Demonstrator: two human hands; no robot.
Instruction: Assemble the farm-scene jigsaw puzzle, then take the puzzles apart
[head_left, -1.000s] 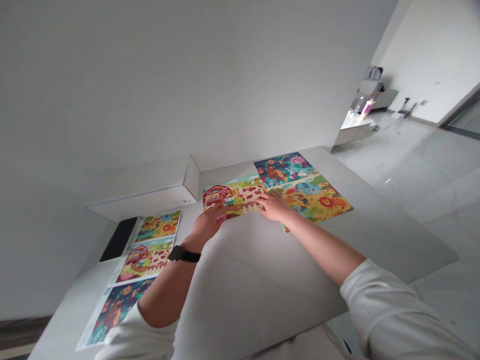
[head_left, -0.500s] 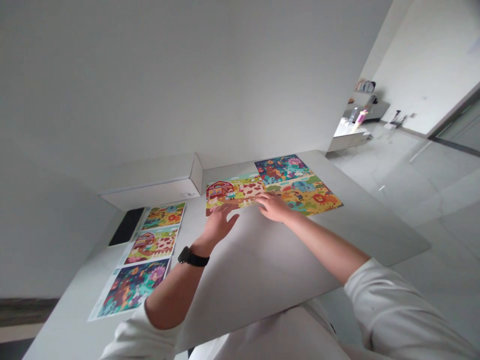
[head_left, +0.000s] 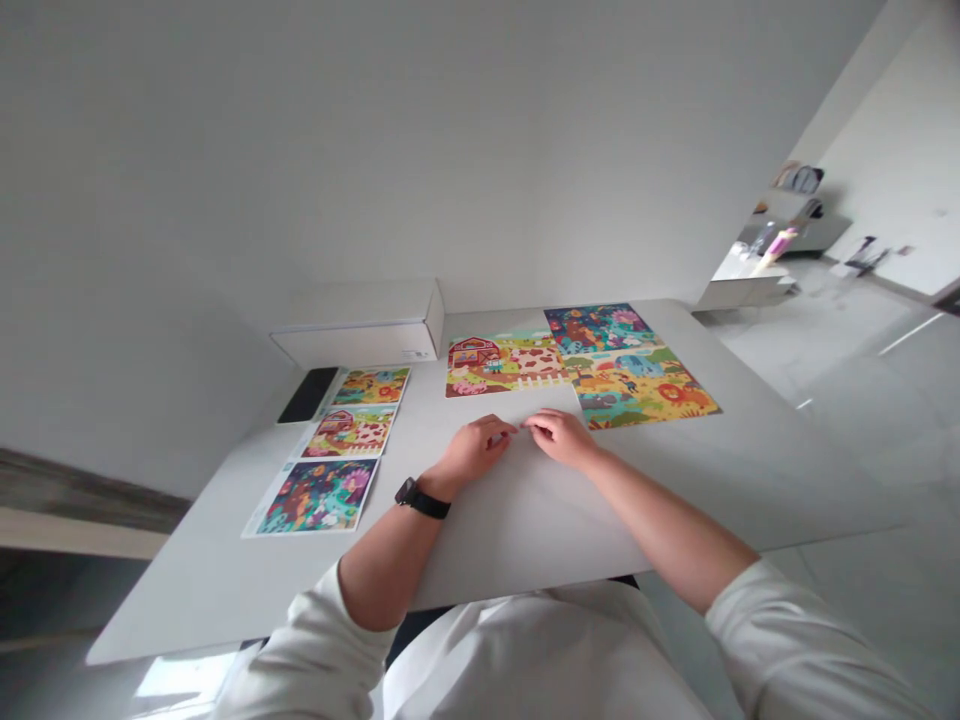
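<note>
My left hand, with a black watch on its wrist, lies low over the white table with curled fingers. Facing it, my right hand is also closed, and the fingertips nearly meet. Whatever the fingers may hold is too small or hidden to make out. Just beyond both hands is a farm picture puzzle with a red barn and a spotted cow. To its right lies a yellow safari puzzle with a lion and an elephant. Behind that one sits a dark blue jungle puzzle. All three lie flat, edges close together.
Three printed reference pictures lie at left: safari, farm and jungle. Near them are a black flat object and a white box against the wall. The white table has its near edge at my body.
Both hands have drawn back from the farm puzzle toward me and come closer together. Their fingers, spread flat before, are now curled. My view has shifted, showing more of the table's left side.
</note>
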